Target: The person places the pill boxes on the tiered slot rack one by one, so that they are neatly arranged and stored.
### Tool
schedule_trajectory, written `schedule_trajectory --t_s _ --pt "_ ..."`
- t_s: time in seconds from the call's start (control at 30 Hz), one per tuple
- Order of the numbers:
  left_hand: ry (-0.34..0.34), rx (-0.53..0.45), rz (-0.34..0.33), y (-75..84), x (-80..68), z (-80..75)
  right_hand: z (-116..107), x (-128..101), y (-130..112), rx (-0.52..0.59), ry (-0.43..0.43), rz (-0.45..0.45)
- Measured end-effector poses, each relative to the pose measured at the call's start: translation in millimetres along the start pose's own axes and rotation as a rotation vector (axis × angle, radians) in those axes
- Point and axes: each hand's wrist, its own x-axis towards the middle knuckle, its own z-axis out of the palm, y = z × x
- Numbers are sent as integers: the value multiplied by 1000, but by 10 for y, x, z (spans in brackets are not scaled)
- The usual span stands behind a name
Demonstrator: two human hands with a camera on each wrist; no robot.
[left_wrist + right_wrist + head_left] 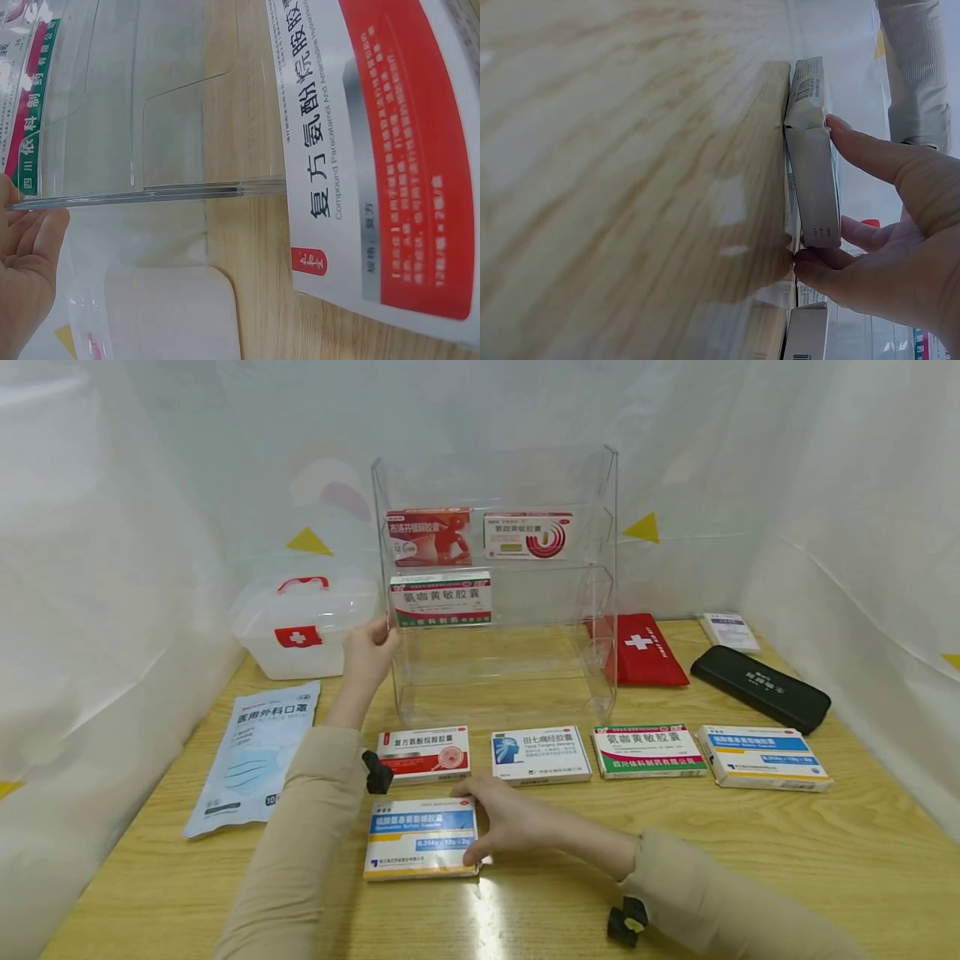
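My left hand [369,647] pinches the left side edge of a clear tiered display rack [495,647], beside the green-and-white medicine box [441,600] on its middle tier. In the left wrist view, fingers [46,232] lie at the rack's edge. Down at the front, my right hand [513,817] grips the right end of a blue, white and yellow medicine box [420,839], thumb at its near corner and fingers at its far one. The right wrist view shows that box's white end [815,184] between thumb and fingers. On the top tier stand a red box [429,537] and a white box [528,537].
Before the rack lie a red-and-white box [423,755], a white-and-blue box [540,754], another green-and-white box [648,751] and a second blue-and-yellow box [765,757]. A mask packet [255,752] and first-aid case [300,618] are left; a red pouch [651,652] and black case [760,687] are right.
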Motion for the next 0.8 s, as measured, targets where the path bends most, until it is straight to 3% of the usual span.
schedule_trajectory --t_s 0.3,0.57,0.8 --pt "8 3 12 -11 7 4 -8 6 -40 68 -7 0" --pt "18 7 17 -21 19 13 -6 42 72 337 33 31" --pt "10 11 -2 -33 31 16 -40 39 160 407 65 55"
